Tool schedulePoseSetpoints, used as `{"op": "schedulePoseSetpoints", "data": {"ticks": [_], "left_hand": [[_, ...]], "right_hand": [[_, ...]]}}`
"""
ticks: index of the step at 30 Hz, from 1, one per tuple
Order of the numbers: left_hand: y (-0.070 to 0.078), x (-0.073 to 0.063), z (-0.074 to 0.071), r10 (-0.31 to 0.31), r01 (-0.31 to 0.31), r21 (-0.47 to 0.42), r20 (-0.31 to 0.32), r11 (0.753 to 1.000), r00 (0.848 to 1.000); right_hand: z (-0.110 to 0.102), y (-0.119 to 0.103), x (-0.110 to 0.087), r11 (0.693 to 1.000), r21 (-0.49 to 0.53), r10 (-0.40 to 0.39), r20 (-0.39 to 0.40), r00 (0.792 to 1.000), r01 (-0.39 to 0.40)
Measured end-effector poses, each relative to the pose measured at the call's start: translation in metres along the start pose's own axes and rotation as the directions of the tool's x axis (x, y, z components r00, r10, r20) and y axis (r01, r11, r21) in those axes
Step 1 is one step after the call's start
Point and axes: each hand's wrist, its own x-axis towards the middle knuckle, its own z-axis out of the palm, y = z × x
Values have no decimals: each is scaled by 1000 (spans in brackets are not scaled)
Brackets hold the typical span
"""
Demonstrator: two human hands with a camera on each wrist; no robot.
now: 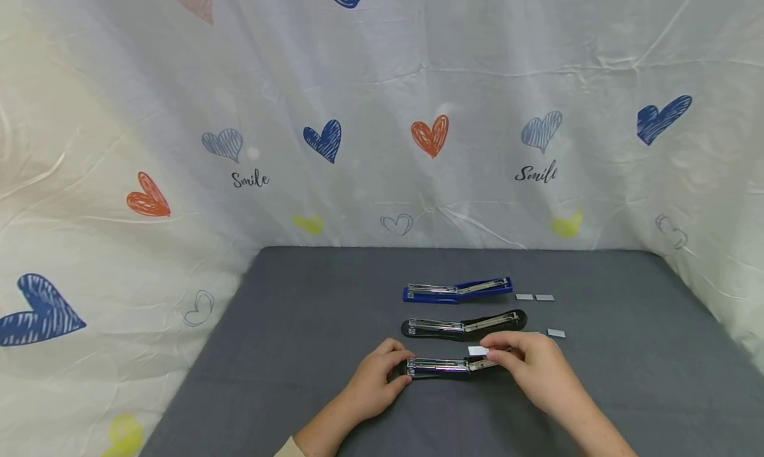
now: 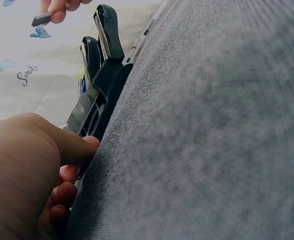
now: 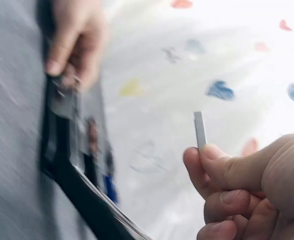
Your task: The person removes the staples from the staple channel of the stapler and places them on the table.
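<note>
Lying on the grey cloth is the nearest stapler [image 1: 440,368], black and swung wide open with its metal magazine showing. My left hand [image 1: 373,379] grips its left end between thumb and fingers. Between thumb and forefinger, my right hand [image 1: 537,367] pinches a small strip of staples [image 3: 199,129]. In the right wrist view this strip is upright and apart from the stapler. From the head view, the strip appears just over the stapler's hinge. Part of the stapler's top arm is hidden behind the right hand there.
Behind it lie another opened black stapler [image 1: 463,326] and, farther back, an opened blue stapler [image 1: 456,292]. Two staple strips [image 1: 524,297] sit right of the blue one, and a single strip [image 1: 556,333] right of the middle one. A heart-printed curtain [image 1: 382,178] hangs behind the table.
</note>
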Motion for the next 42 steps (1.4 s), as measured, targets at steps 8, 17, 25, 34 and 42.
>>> {"op": "schedulePoseSetpoints", "data": {"ticks": [8, 17, 25, 34, 42], "left_hand": [[0, -1, -1, 13, -14, 41, 21, 999, 1000], [1, -2, -3, 63, -63, 61, 7, 996, 998], [0, -2, -4, 50, -50, 54, 9, 997, 999], [0, -3, -3, 22, -22, 32, 15, 999, 1000], [-1, -4, -2, 14, -14, 30, 20, 999, 1000]], "right_hand": [[-46, 19, 0, 997, -71, 18, 22, 1000, -17], [-89, 58, 6, 991, -125, 80, 191, 978, -56], [-97, 92, 12, 989, -92, 138, 346, 928, -113], [-91, 120, 12, 988, -41, 151, 403, 903, -147], [-83, 126, 8, 986, -102, 161, 389, 907, -131]]}}
